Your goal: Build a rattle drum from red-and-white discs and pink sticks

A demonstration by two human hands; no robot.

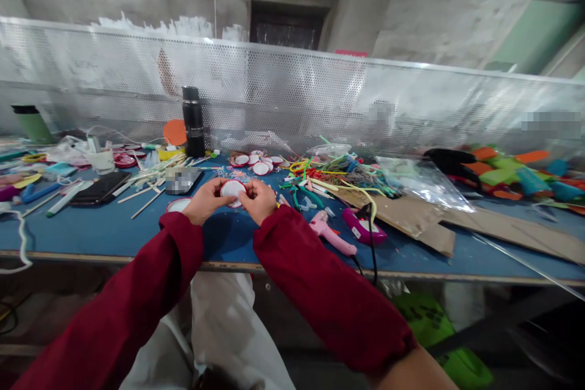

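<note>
Between my two hands is a small round white disc with a red rim (232,190), raised a little over the table's front part. My left hand (206,201) pinches its left side, thumb on the white face. On the right edge, my right hand (258,200) grips it with thumb and fingers closed. A similar white disc (178,205) lies on the table beside my left wrist. Several more red-rimmed discs (261,167) are piled behind my hands. To the right of my right forearm lies a pink glue gun (329,233).
On the blue table (91,231) stand a black bottle (194,125) and a green bottle (33,124). Thin wooden sticks (148,198) and a dark phone (101,188) lie left. Right are green-handled pliers (299,195), a purple device (363,226), coloured stems (347,173) and cardboard (411,216).
</note>
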